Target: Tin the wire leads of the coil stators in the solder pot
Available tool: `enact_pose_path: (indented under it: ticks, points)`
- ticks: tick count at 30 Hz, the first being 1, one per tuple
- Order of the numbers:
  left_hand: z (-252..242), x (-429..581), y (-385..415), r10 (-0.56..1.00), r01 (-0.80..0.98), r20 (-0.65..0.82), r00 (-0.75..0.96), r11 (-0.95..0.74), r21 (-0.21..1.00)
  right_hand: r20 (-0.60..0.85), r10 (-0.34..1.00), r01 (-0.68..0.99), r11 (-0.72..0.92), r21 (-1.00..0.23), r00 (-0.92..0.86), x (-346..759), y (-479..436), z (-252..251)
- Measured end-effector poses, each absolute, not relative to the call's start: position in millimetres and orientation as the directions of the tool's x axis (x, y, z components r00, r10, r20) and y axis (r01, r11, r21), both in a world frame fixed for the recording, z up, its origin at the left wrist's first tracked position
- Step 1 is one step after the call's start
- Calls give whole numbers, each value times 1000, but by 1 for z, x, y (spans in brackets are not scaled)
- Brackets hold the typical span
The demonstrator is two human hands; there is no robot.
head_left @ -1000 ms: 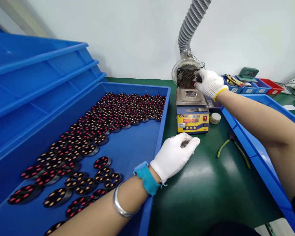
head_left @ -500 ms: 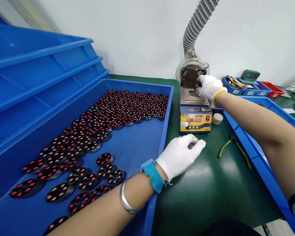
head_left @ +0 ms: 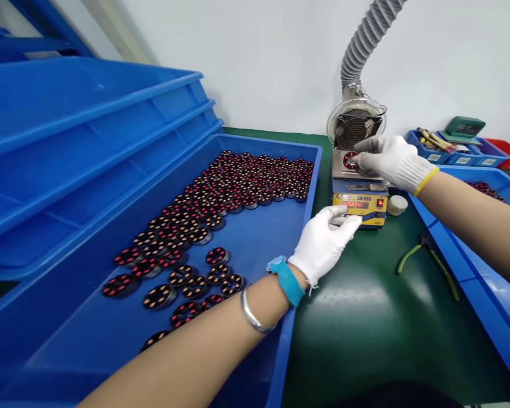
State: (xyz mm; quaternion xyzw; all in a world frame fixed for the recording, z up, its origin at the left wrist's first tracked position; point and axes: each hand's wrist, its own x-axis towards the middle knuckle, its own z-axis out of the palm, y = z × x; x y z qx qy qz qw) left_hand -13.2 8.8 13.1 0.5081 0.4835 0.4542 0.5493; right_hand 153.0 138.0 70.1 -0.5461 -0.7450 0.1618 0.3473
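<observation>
My right hand (head_left: 393,161), in a white glove, pinches a round black-and-red wound disc (head_left: 349,160) just above the metal top of a small yellow-and-blue heated pot (head_left: 359,205) with a red digital readout. My left hand (head_left: 325,243), also gloved, lies on the green table right in front of that pot. Its fingers are curled together, and what they hold, if anything, is hidden. A teal strap and a silver bangle are on the left wrist. Left of the pot, a large blue tray (head_left: 308,187) holds several rows of the same discs (head_left: 238,187).
A round fan (head_left: 356,130) on a grey ribbed hose (head_left: 368,39) stands behind the pot. Green-handled pliers (head_left: 429,258) and a small white tin (head_left: 396,205) lie on the table. Stacked blue trays (head_left: 89,141) lean at left; another blue tray (head_left: 471,266) and small bins (head_left: 433,150) sit at right.
My right hand has drawn back from the fan grille to above the pot's top, and the disc in it now shows. The view has swung left. My left hand has stayed before the pot.
</observation>
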Motion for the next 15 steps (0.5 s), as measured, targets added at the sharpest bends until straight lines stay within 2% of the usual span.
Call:
enact_pose_path:
  ticks: [2, 7, 11, 15]
  points:
    - [12, -14, 12, 996, -77, -52, 74, 57, 995, 227, 953, 584, 302, -753, -199, 145, 113, 54]
    - [10, -16, 13, 999, -151, -44, 12, 46, 987, 60, 930, 412, 217, -885, -362, 136, 67, 39]
    - [13, -17, 14, 999, -166, -53, 6, 53, 985, -137, 865, 323, 30, -946, -483, 141, 55, 58]
    - [15, -16, 14, 998, -159, -59, 35, 64, 985, -228, 869, 308, -93, -947, -439, 143, 60, 64]
